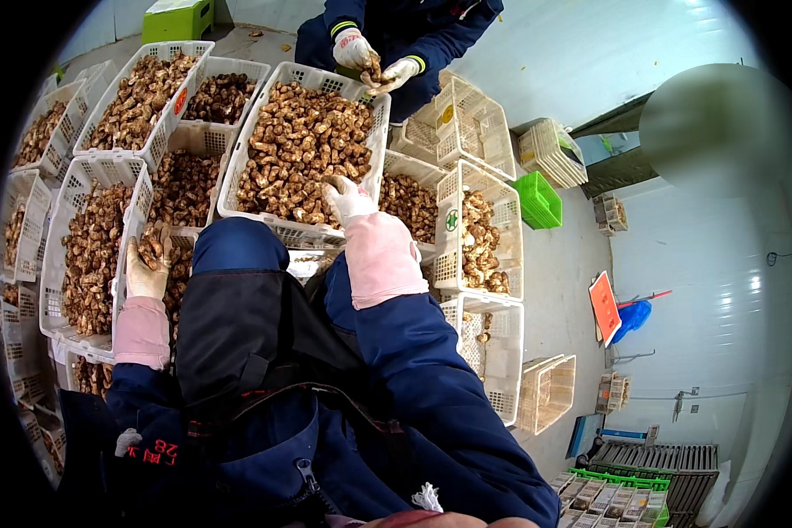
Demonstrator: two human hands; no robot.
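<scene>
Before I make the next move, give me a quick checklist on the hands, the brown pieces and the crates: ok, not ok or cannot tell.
1. Left hand holding at least one brown piece, beside the left crate: ok.
2. Right hand at the heap in the middle crate: ok.
3. Right hand gripping a piece: cannot tell from this view.
4. Co-worker's hands apart from the right hand: ok, they are at the crate's far end.
5. Bare floor showing in the middle crate: not ok, pieces cover it.
</scene>
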